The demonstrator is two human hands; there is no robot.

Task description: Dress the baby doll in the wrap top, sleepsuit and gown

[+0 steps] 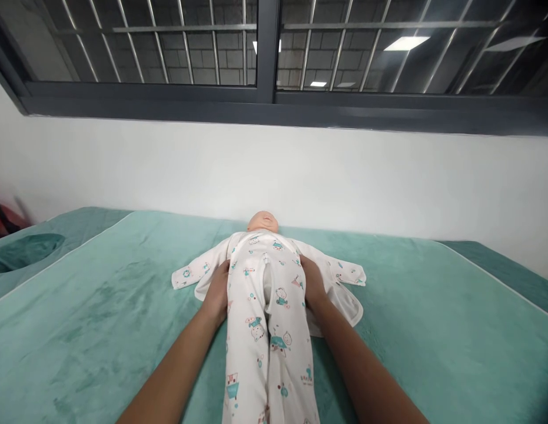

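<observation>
A baby doll (262, 222) lies on its back on a teal blanket (101, 306), head toward the wall. It wears a white romper (267, 318) printed with small animals, the sleeves spread out to both sides. My left hand (216, 291) presses against the doll's left side at the waist, fingers together along the cloth. My right hand (312, 282) rests against the other side at the same height. The fingertips of both hands are tucked at the romper's edge, and whether they grip the fabric does not show.
The blanket covers a wide padded surface whose edges (498, 277) run off left and right. A white wall (300, 171) stands just behind the doll's head, under a dark-framed barred window (265, 53). A round dip (22, 250) sits in the surface at far left.
</observation>
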